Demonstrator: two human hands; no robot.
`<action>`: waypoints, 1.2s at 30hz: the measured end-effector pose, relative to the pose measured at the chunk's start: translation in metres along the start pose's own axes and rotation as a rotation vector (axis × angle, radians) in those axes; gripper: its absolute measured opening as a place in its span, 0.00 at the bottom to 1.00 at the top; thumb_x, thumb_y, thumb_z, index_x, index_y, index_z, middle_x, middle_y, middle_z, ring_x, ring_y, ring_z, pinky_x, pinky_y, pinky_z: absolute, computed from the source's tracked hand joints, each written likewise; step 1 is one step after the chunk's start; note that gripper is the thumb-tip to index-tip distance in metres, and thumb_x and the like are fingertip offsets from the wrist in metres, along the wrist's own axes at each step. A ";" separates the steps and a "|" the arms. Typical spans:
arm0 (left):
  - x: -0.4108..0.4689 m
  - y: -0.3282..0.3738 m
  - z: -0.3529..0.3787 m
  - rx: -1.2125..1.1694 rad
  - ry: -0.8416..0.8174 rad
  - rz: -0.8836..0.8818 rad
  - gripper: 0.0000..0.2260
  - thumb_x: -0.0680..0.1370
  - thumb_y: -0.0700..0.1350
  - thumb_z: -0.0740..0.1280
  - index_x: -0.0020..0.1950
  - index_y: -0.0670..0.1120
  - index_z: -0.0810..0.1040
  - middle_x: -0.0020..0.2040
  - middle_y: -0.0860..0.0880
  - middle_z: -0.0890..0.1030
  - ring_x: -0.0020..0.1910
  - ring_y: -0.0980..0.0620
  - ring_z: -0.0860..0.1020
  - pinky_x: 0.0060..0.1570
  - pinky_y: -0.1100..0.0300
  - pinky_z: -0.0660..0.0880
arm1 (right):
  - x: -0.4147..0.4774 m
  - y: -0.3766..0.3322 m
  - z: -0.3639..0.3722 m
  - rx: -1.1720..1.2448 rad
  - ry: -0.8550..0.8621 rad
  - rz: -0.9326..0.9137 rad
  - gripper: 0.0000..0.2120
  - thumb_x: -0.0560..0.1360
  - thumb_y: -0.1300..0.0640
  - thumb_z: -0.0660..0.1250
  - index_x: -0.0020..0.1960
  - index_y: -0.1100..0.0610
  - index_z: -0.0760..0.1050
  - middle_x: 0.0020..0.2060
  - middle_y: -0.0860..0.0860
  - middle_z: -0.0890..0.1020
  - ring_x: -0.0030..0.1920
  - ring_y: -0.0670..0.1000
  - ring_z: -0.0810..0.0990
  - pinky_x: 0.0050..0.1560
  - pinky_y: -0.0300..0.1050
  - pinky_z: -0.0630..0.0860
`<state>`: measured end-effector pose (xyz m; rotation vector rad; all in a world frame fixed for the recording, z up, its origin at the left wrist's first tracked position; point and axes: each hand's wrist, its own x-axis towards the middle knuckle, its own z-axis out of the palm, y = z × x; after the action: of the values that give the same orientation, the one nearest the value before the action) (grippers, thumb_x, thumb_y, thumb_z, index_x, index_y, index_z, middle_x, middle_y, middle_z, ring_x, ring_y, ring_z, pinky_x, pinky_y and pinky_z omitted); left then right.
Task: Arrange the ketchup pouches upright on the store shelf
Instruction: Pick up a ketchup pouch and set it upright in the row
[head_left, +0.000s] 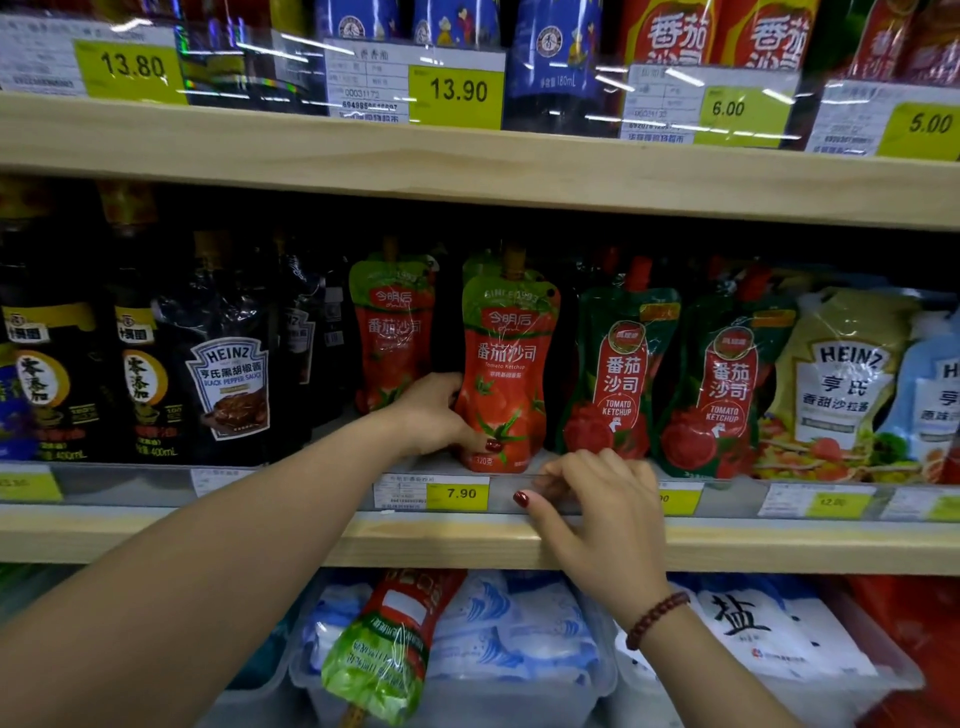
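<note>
A red and green ketchup pouch (506, 364) stands upright at the front of the middle shelf (208, 535). My left hand (431, 415) grips its lower left side, thumb on the front. A second pouch of the same kind (393, 332) stands upright further back to its left. My right hand (597, 514) rests on the clear front rail of the shelf just below and right of the held pouch, fingers curled with nothing in them. Another such pouch (387, 644) lies upside down on the salt bags on the shelf below.
Two dark green tomato ketchup pouches (621, 374) (722, 384) stand right of the held one, then Heinz salad dressing pouches (841, 384). Dark Heinz black pepper sauce pouches (228, 374) and bottles (47, 379) fill the left. The upper shelf board (467, 166) hangs close above. Salt bags (519, 629) fill bins below.
</note>
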<state>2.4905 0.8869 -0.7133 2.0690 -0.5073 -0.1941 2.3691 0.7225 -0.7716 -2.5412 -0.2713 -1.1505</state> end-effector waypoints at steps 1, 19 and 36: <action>0.002 -0.001 0.000 0.000 -0.001 0.000 0.27 0.64 0.36 0.76 0.61 0.46 0.73 0.59 0.46 0.79 0.56 0.49 0.77 0.59 0.55 0.73 | 0.000 0.000 0.000 0.002 0.003 -0.001 0.08 0.71 0.42 0.63 0.41 0.45 0.71 0.34 0.40 0.77 0.37 0.44 0.72 0.42 0.43 0.61; -0.016 0.010 -0.004 0.029 -0.014 -0.063 0.28 0.65 0.37 0.76 0.63 0.41 0.72 0.56 0.46 0.79 0.54 0.49 0.77 0.55 0.56 0.75 | -0.001 0.000 -0.003 -0.004 -0.033 0.006 0.07 0.71 0.44 0.66 0.42 0.46 0.72 0.35 0.41 0.78 0.38 0.45 0.73 0.43 0.43 0.62; -0.124 -0.019 -0.027 0.274 0.370 0.165 0.07 0.69 0.42 0.74 0.45 0.44 0.82 0.44 0.49 0.83 0.45 0.55 0.80 0.49 0.66 0.74 | -0.016 -0.027 -0.006 -0.016 0.001 -0.296 0.12 0.72 0.52 0.68 0.53 0.55 0.76 0.51 0.52 0.80 0.52 0.54 0.75 0.50 0.47 0.64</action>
<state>2.3930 0.9695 -0.7233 2.2453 -0.4922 0.3692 2.3463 0.7442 -0.7733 -2.5748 -0.6585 -1.2593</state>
